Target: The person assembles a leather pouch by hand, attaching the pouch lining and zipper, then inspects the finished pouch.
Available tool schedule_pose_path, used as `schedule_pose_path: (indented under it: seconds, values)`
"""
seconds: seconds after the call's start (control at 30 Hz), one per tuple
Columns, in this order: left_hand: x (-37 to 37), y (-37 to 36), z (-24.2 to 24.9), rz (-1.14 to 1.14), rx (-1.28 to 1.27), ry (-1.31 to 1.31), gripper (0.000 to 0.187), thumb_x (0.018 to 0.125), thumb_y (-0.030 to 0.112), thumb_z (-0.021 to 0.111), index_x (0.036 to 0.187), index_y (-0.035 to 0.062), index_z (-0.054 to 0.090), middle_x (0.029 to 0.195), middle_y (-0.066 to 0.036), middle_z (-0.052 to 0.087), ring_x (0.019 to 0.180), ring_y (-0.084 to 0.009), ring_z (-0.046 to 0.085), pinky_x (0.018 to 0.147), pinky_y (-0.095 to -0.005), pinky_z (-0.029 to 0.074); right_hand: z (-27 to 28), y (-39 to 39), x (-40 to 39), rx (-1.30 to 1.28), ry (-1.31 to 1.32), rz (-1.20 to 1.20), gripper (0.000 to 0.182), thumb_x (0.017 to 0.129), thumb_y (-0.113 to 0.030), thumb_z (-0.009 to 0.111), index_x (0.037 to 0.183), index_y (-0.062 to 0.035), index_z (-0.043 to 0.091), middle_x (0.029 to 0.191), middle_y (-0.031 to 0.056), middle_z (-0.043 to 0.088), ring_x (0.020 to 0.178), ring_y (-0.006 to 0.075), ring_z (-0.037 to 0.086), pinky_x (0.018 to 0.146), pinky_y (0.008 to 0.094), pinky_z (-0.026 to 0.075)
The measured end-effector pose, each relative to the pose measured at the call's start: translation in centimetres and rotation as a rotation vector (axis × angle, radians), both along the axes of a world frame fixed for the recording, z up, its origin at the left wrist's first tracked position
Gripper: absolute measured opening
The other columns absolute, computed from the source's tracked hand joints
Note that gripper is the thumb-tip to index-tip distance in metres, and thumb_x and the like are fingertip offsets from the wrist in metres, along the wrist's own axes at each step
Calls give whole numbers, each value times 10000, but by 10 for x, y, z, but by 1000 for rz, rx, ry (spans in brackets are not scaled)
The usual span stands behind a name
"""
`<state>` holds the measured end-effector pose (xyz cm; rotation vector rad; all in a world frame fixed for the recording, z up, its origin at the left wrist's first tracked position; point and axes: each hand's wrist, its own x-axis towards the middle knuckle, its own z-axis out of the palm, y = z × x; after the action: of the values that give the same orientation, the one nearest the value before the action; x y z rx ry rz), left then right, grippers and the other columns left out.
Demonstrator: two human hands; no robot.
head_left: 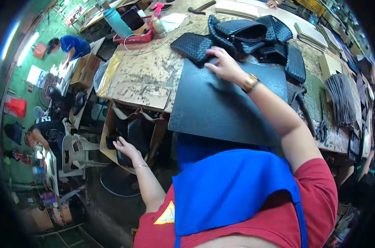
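Black, rectangular, woven leather-look pouch point(190, 44) lies at the far left corner of the flat dark board point(233, 107); steadying it by its body should spare the weave. Your right hand point(222, 65) has fingers spread at its edge, contact unclear. Your left hand point(127, 149) is at the open brown cardboard box point(106, 134), its grip impossible to tell.

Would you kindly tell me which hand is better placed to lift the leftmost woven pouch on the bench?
Probably the right hand: it is at the woven pouch, while the left hand is lower down, at the open box.
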<state>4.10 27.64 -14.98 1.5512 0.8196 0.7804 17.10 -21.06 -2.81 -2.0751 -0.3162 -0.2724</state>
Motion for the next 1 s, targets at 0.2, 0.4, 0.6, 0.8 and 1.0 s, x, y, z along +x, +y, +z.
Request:
schedule_pose_path:
  seconds: [0.2, 0.4, 0.6, 0.8, 1.0]
  values:
    - [-32, -46, 34, -225, 206, -183, 543, 1021, 139, 533, 1489, 3, 295, 1503, -205, 384, 1364, -282, 421, 1122, -376, 353, 10, 11, 75, -187, 152, -272, 708, 839, -372, 735, 1369, 23, 480, 1333, 294, 545, 1208, 398, 578, 1022, 420, 470]
    - [-14, -105, 92, -562, 245, -286, 457, 1028, 132, 516, 1440, -8, 376, 1459, -182, 445, 1301, -249, 486, 1120, -363, 352, 55, 32, -13, -211, -402, -101, 438, 807, -222, 727, 1218, -115, 625, 1088, 124, 681, 972, 318, 665, 821, 395, 547]
    - [56, -202, 142, -1059, 191, -167, 594, 1023, 277, 532, 1482, -24, 306, 1493, -211, 393, 1393, -306, 384, 1151, -392, 296, 64, 46, -128, -498, -400, 75, 320, 869, -167, 629, 1181, -95, 626, 856, 77, 629, 690, 254, 673, 576, 365, 539]
    - [96, -249, 158, -1238, 206, -70, 709, 912, 164, 655, 1499, 3, 290, 1433, -234, 424, 1337, -317, 429, 1123, -395, 338, 76, 38, -168, -457, -360, 276, 357, 826, -291, 752, 1127, -117, 669, 875, 47, 659, 686, 233, 676, 611, 347, 537]
    - [82, -255, 166, -1304, -2, -121, 478, 906, -23, 580, 1368, -24, 455, 1217, -106, 584, 1102, -142, 570, 970, -281, 463, 66, 14, -86, -140, -315, 63, 363, 839, -316, 744, 1088, -58, 696, 988, 136, 693, 852, 317, 685, 728, 394, 549]
